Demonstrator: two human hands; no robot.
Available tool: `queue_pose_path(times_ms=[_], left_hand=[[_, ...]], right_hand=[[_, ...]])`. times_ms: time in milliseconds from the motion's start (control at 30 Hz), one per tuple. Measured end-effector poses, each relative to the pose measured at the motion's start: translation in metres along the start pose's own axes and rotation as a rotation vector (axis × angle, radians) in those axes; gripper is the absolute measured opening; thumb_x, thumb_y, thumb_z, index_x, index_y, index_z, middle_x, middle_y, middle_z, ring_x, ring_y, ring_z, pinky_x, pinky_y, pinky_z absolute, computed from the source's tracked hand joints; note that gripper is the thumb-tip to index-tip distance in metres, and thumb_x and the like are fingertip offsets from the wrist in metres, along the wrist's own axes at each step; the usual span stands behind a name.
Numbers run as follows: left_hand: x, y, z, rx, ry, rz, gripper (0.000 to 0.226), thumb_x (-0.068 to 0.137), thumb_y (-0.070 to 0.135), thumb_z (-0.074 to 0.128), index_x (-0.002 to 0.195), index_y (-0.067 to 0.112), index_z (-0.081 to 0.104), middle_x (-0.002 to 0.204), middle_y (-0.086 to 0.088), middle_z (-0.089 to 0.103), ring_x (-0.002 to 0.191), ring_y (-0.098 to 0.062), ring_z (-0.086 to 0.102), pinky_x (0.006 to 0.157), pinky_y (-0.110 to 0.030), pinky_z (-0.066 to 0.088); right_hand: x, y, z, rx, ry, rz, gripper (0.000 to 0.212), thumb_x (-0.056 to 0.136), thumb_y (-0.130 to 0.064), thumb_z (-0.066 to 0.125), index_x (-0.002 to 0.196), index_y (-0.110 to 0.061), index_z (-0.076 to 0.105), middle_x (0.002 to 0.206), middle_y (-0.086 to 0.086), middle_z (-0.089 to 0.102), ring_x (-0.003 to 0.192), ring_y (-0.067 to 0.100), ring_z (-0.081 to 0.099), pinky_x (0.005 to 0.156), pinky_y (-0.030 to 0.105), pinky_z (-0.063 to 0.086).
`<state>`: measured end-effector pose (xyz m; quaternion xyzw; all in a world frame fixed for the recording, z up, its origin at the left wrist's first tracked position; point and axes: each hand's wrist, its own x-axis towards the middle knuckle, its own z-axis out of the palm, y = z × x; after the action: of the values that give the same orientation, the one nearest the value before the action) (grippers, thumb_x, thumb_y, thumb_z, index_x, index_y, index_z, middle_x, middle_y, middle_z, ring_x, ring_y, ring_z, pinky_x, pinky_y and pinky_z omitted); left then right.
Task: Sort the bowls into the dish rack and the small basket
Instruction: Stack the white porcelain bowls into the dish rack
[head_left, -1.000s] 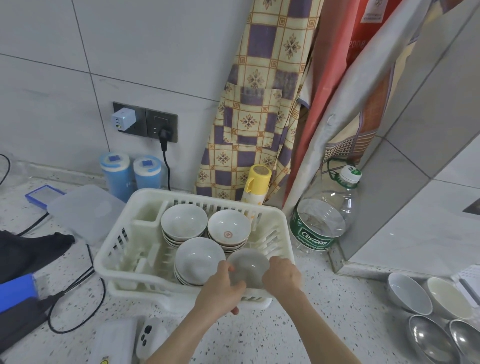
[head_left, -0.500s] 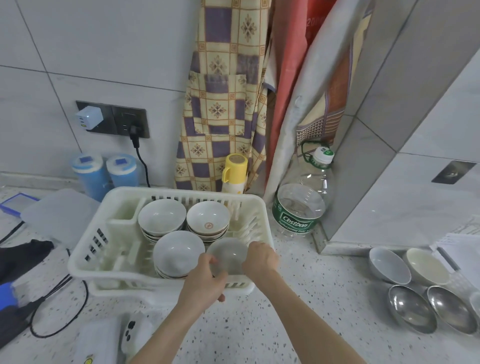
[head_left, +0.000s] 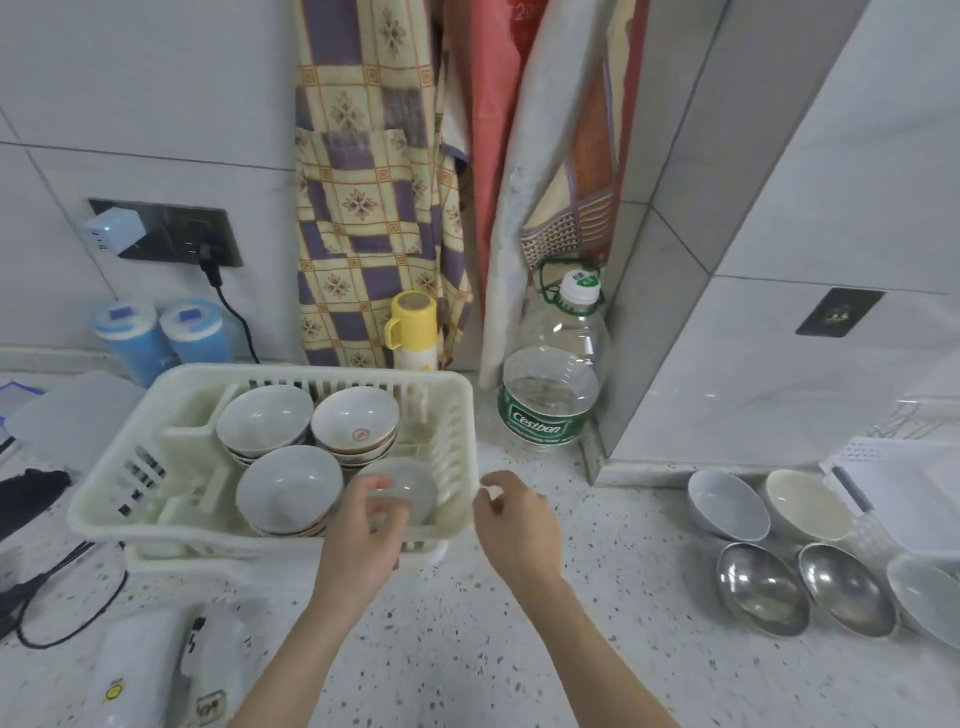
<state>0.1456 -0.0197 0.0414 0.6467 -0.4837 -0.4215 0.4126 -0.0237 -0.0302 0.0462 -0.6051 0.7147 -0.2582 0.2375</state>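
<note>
A white plastic dish rack (head_left: 106, 501) stands on the speckled counter, left of centre. It holds three stacks of white and grey bowls (head_left: 288, 491) and a small grey bowl (head_left: 413, 486) in its near right corner. My left hand (head_left: 363, 530) is curled on that bowl's near rim. My right hand (head_left: 514, 519) hovers just right of the rack, empty, its fingers loosely apart. At the right sit a grey ceramic bowl (head_left: 727, 504), a cream bowl (head_left: 808, 504), two steel bowls (head_left: 761, 587) and a pale bowl (head_left: 930, 597) cut by the frame's edge.
A large water bottle (head_left: 550, 400) stands behind my right hand beside a tiled column. A yellow flask (head_left: 410, 332) and blue canisters (head_left: 137, 338) sit behind the rack. Black cables (head_left: 67, 577) and a white device (head_left: 140, 670) lie at the near left; a notepad (head_left: 909, 488) lies far right.
My right hand has let go of the small grey bowl and pulled off to the right of the rack. The bowl now rests in the rack, and the view has swung right.
</note>
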Motion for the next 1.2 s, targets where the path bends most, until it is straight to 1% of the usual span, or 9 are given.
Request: queue_pose_path(times_ms=[100,233,467,533,700,800,900,1033,1200], left_hand=[[-0.010,0.014,0.048,-0.061,-0.085,0.027,0.018,0.094,0.016,0.058,0.100,0.033,0.055,0.090,0.001,0.073,0.044,-0.004,0.052,0.043,-0.019,0.042],[-0.023,0.032,0.127,-0.046,-0.278,-0.003,0.005,0.096,0.022,0.056,0.097,0.026,0.060,0.079,0.006,0.075,0.040,0.001,0.047,0.044,-0.020,0.037],[-0.033,0.036,0.263,0.034,-0.505,-0.157,0.014,0.096,0.030,0.056,0.101,0.019,0.063,0.087,-0.001,0.074,0.037,-0.004,0.038,0.038,-0.017,0.033],[-0.031,0.037,0.298,0.050,-0.511,-0.209,0.017,0.096,0.031,0.053,0.105,0.018,0.061,0.092,-0.001,0.073,0.040,-0.006,0.039,0.037,-0.016,0.032],[-0.016,0.039,0.364,0.065,-0.476,-0.316,0.020,0.097,0.032,0.051,0.105,0.017,0.060,0.098,-0.002,0.068,0.053,-0.011,0.041,0.041,-0.020,0.029],[-0.004,0.042,0.392,0.042,-0.432,-0.372,0.025,0.096,0.035,0.054,0.082,0.014,0.060,0.083,-0.006,0.062,0.048,-0.012,0.038,0.044,-0.022,0.026],[0.005,0.042,0.409,0.068,-0.401,-0.422,0.032,0.095,0.036,0.055,0.083,0.007,0.061,0.062,-0.002,0.050,0.041,-0.012,0.032,0.039,-0.018,0.022],[0.013,0.039,0.426,0.067,-0.437,-0.425,0.024,0.092,0.031,0.058,0.086,0.008,0.062,0.073,-0.006,0.054,0.044,-0.013,0.030,0.040,-0.019,0.019],[0.018,0.032,0.433,0.138,-0.413,-0.420,0.014,0.090,0.019,0.058,0.090,0.007,0.064,0.058,-0.002,0.053,0.044,-0.012,0.034,0.035,-0.018,0.023]], right_hand=[[-0.014,0.051,-0.040,0.219,0.059,0.218,0.019,0.095,-0.028,0.048,0.110,-0.032,0.059,0.068,-0.003,0.071,0.050,0.010,0.058,0.047,0.026,0.045],[-0.026,0.124,-0.087,0.383,0.190,0.397,0.020,0.093,-0.022,0.051,0.109,-0.026,0.063,0.066,-0.008,0.072,0.033,0.001,0.043,0.044,0.020,0.037],[-0.041,0.238,-0.154,0.680,0.527,0.654,0.016,0.088,-0.018,0.056,0.097,-0.015,0.069,0.062,-0.006,0.071,0.070,0.014,0.068,0.064,0.030,0.050],[-0.045,0.272,-0.171,0.774,0.635,0.747,0.015,0.088,-0.019,0.057,0.094,-0.012,0.069,0.065,-0.001,0.072,0.069,0.018,0.061,0.064,0.030,0.046],[-0.053,0.339,-0.204,0.988,0.784,1.005,0.016,0.088,-0.018,0.056,0.094,-0.004,0.062,0.079,0.011,0.070,0.051,0.014,0.032,0.044,0.025,0.027],[-0.051,0.363,-0.214,1.060,0.785,1.061,0.025,0.092,-0.020,0.053,0.106,0.000,0.060,0.082,0.010,0.067,0.051,0.013,0.034,0.044,0.024,0.028],[-0.046,0.384,-0.219,1.089,0.792,1.117,0.030,0.094,-0.027,0.054,0.111,-0.002,0.056,0.090,0.010,0.068,0.053,0.014,0.035,0.047,0.025,0.028],[-0.034,0.400,-0.227,1.114,0.846,1.162,0.031,0.092,-0.034,0.056,0.107,-0.008,0.053,0.096,0.009,0.069,0.059,0.015,0.042,0.049,0.026,0.029],[-0.027,0.405,-0.232,1.084,0.927,1.150,0.027,0.092,-0.035,0.053,0.110,-0.014,0.053,0.095,0.006,0.070,0.084,0.022,0.059,0.052,0.028,0.033]])
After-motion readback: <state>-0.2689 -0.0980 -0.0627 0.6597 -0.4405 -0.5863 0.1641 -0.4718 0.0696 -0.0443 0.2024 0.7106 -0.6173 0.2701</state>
